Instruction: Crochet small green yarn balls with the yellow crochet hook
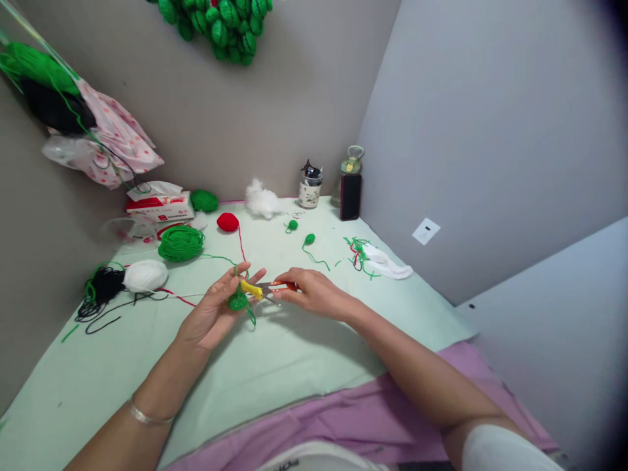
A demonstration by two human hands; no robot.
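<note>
Left hand (213,317): palm up, above the middle of the worktop (275,366). Its grip is clamped on a small green piece (239,301), pinched at the fingertips. A green strand runs from the piece up and back towards the yarn ball (181,243). A bracelet (147,415) sits on the left wrist.

Right hand (314,294): palm down, just beside the left. Its grip is clamped on the orange end of the scissors (253,289). The yellow end reaches across to the left fingertips and touches, or nearly touches, the green piece. Whether the blades are apart or together cannot be told.

Position of the held things: green piece and scissors are between the 2 hands, held just above the mint-green cover and not resting on it.

Surroundings:
- Left of the hands: white ball (145,275) and black yarn (105,284), side by side, with loose strands trailing.
- Rear left: tissue box (159,206), with a small green ball (205,200) beside it.
- Rear centre: red piece (227,222), white stuffing (261,198), jar (310,190) and bottle (351,167) in the corner.
- Beyond the right hand: 2 small green bits (309,239) with tails, well apart from the hands.
- Right edge: white cloth (390,263) with yarn scraps (358,250) on and beside it.
- Left wall: hanging bags (115,137) with green yarn.
- Near edge: purple cloth (343,412) under the cover.
</note>
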